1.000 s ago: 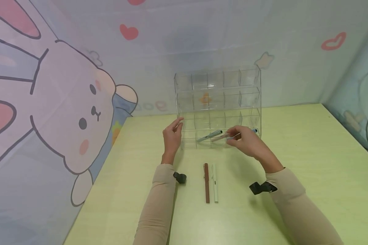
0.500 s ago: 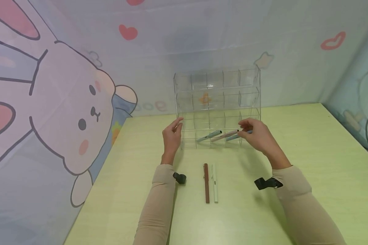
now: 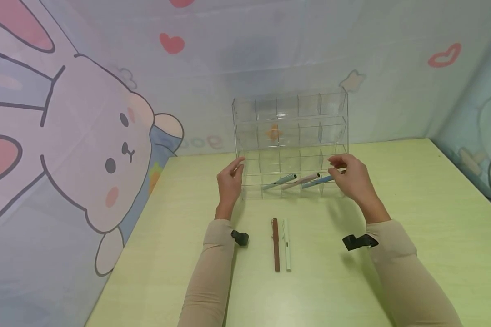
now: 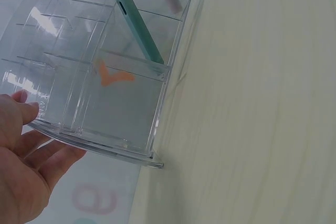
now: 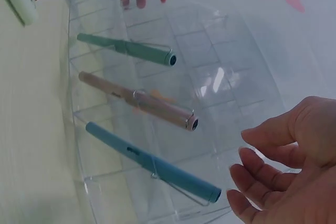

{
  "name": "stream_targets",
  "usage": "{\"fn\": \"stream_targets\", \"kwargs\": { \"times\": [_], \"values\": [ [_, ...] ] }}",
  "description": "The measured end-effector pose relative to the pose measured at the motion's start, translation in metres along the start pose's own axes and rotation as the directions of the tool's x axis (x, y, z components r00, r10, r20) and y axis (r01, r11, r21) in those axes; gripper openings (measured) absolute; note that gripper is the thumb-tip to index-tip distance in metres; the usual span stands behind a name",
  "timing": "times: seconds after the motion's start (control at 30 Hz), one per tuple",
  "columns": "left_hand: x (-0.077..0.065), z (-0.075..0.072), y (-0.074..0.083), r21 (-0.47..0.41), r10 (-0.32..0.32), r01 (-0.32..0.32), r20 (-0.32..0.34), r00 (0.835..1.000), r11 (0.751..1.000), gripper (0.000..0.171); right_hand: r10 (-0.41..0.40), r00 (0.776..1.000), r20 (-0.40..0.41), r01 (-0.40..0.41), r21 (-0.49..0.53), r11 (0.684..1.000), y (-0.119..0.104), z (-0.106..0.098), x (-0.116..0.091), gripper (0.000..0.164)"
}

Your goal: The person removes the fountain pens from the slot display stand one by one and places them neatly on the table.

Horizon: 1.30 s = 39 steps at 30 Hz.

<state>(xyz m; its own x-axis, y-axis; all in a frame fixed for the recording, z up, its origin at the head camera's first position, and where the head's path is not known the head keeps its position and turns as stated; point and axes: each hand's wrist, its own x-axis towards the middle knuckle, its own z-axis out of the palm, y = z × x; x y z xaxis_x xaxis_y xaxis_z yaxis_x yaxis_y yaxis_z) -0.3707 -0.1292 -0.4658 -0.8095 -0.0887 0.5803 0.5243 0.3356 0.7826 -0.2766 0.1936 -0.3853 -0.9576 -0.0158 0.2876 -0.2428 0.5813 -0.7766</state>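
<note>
A clear acrylic rack (image 3: 290,147) of tiered compartments stands on the table. My left hand (image 3: 230,184) grips its left side wall, thumb and fingers on either side of the panel in the left wrist view. Three clipped pens lean to the right in the lowest row: a green pen (image 5: 126,49), a pink pen (image 5: 139,100) and a blue pen (image 5: 155,161). My right hand (image 3: 352,179) is by the rack's right side, fingers loosely bent with nothing between them. Its fingertips (image 5: 233,195) are close to the blue pen's capped end.
A dark red pen (image 3: 276,245) and a pale green pen (image 3: 287,245) lie side by side on the yellow-green table (image 3: 155,272) in front of the rack. Behind the rack hangs a printed cloth (image 3: 204,68) with a cartoon rabbit.
My right hand has moved right, away from the pink pen and along the blue one, to the rack's right side. The pink pen's end now shows. The left hand stays put.
</note>
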Motion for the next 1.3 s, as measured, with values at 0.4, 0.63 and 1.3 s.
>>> {"fn": "stream_targets", "kwargs": {
  "times": [0.4,0.63,1.3],
  "values": [
    [-0.001,-0.001,0.000,0.015,-0.005,0.005,-0.001,1.000,1.000,0.025,0.047,0.999,0.013,-0.046,-0.098,0.994,0.019,-0.002,0.005,0.030],
    [-0.001,-0.001,0.001,-0.003,-0.002,0.002,0.004,1.000,1.000,0.025,0.106,0.994,0.037,-0.100,-0.147,0.984,0.023,0.001,0.005,0.031],
    [0.000,0.000,-0.001,0.005,-0.028,0.028,0.016,0.999,1.000,0.025,0.135,0.989,0.052,-0.125,-0.160,0.979,0.031,0.009,0.008,0.041]
  ]
}}
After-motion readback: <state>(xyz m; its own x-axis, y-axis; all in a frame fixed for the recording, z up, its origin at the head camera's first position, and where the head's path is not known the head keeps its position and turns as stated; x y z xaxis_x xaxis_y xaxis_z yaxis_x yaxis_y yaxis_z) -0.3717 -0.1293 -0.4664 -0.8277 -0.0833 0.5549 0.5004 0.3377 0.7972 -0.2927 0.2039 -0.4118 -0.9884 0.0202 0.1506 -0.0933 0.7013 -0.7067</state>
